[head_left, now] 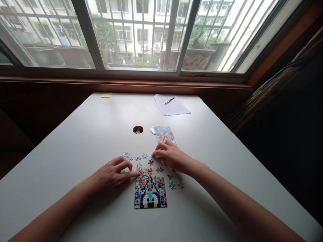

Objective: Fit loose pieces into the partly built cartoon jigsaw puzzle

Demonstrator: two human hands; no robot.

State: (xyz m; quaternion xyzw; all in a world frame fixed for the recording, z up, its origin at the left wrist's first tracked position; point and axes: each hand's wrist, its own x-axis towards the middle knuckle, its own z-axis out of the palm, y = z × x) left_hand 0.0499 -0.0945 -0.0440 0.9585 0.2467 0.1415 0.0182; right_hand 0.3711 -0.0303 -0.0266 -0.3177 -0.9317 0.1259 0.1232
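Note:
A small colourful jigsaw puzzle, partly assembled, lies on the white table in front of me. My left hand rests beside its upper left corner, index finger stretched out and touching the puzzle's top edge. My right hand sits above the puzzle, fingers curled down and pinching a loose piece at its fingertips. Several loose pieces are scattered above the puzzle, and more pieces lie to its right.
A picture card lies behind my right hand, next to a round silver lid and a cable hole. A sheet of paper with a pen and a yellow note lie near the window.

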